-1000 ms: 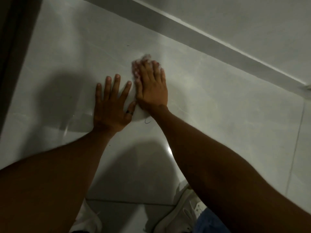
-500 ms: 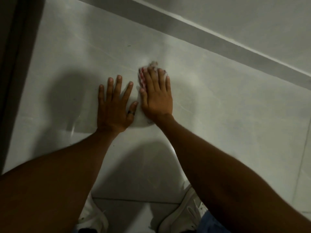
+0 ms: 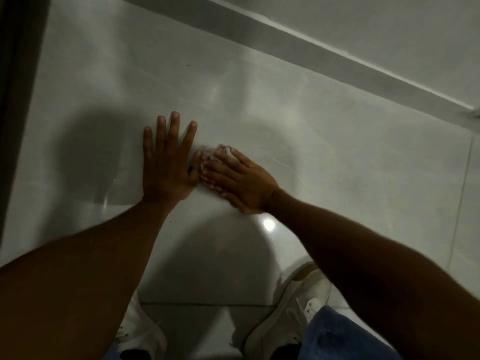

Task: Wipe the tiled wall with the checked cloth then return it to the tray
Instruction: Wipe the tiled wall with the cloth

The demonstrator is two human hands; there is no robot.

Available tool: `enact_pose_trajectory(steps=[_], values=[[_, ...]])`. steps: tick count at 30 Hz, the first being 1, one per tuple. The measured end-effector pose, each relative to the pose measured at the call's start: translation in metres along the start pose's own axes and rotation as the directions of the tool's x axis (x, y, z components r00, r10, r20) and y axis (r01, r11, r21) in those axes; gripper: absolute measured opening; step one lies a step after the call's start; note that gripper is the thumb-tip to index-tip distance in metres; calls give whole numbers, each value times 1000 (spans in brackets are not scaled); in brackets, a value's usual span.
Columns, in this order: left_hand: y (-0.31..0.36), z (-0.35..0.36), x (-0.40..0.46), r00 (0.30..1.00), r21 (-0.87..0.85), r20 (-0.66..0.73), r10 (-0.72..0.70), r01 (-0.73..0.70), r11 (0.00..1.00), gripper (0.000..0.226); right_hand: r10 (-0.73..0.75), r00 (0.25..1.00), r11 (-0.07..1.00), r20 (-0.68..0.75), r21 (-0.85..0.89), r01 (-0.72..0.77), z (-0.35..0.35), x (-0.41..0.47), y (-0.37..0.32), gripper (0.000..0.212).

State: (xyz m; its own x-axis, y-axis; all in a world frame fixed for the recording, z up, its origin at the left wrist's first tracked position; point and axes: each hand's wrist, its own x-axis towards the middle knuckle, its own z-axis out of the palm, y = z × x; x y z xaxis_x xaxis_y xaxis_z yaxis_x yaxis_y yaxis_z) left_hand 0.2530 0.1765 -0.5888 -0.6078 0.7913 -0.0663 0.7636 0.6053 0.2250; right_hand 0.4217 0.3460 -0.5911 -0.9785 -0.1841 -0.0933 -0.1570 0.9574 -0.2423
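Note:
The glossy grey tiled wall [image 3: 324,141] fills the view. My right hand [image 3: 241,181] lies flat on it, fingers pointing left, pressing the bunched red-and-white checked cloth [image 3: 210,162] against the tile; only part of the cloth shows past the fingertips. My left hand [image 3: 168,165] rests flat on the wall just left of the cloth, fingers spread upward, a dark ring on the thumb, holding nothing. The tray is out of view.
A darker grey band [image 3: 311,48] crosses the wall diagonally at the top. A dark frame edge [image 3: 18,100] runs down the left side. A vertical grout line [image 3: 462,193] is at the right. My white shoes [image 3: 288,313] stand on the floor below.
My right hand has turned from fingers-up to fingers-left and slid the cloth down and leftward, close beside my left thumb. My left hand stays planted on the wall.

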Motion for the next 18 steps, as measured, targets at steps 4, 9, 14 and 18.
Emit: enact_pose_trajectory(steps=[4,9,14,18], values=[[3,-4,1,1000,1,13,-19,19,1000,70,46,999,998,-21,-35,-47,-7,15,36,61],[3,-3,0,999,-32,-21,-25,24,999,69,604,780,797,-166,111,-594,-27,62,57,62],[4,-1,0,999,-10,-46,-19,18,1000,69,959,207,264,-195,336,-904,-40,126,40,67],[4,0,0,998,-21,-66,-26,25,999,67,640,753,769,-154,134,-625,-20,87,-4,65]])
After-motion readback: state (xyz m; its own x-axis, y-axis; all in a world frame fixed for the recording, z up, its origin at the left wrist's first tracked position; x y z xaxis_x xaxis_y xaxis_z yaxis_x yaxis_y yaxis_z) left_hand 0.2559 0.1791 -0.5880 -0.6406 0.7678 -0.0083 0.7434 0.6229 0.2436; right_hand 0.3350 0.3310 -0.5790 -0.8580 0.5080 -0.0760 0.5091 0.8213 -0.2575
